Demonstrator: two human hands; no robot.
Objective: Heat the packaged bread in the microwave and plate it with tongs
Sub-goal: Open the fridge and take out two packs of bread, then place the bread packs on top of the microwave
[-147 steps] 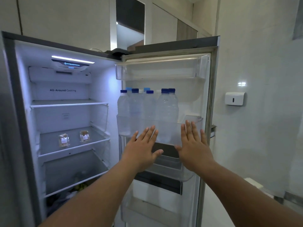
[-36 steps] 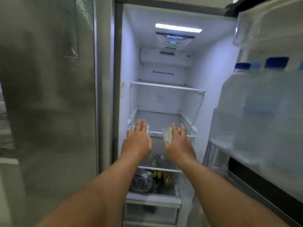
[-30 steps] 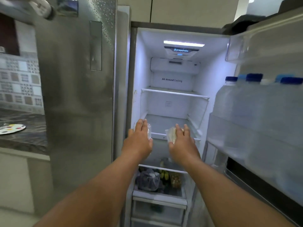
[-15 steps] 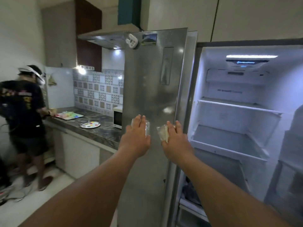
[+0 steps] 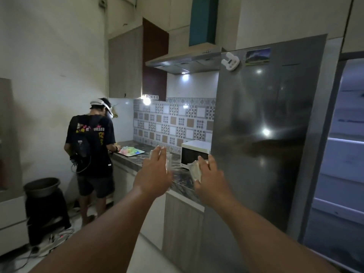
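Note:
Each of my hands holds a small clear packet of bread in front of me. My left hand (image 5: 155,170) grips one bread packet (image 5: 168,161), mostly hidden behind the fingers. My right hand (image 5: 208,174) grips the other bread packet (image 5: 195,171), whose pale wrapper shows at the thumb side. Beyond them a white microwave (image 5: 194,154) with a dark door stands on the marble counter (image 5: 183,180), against the steel fridge side. No tongs or plate can be made out.
The fridge (image 5: 260,134) stands at the right with its lit compartment (image 5: 342,154) open. Another person (image 5: 92,148) works at the counter's far end beside a tray of coloured items (image 5: 131,151). A black stool with a basin (image 5: 42,196) and floor cables (image 5: 49,241) lie at the left.
I took both bread packets off the fridge shelf, then turned left. The view has swung from the fridge interior to the counter and microwave, with both hands still holding the packets.

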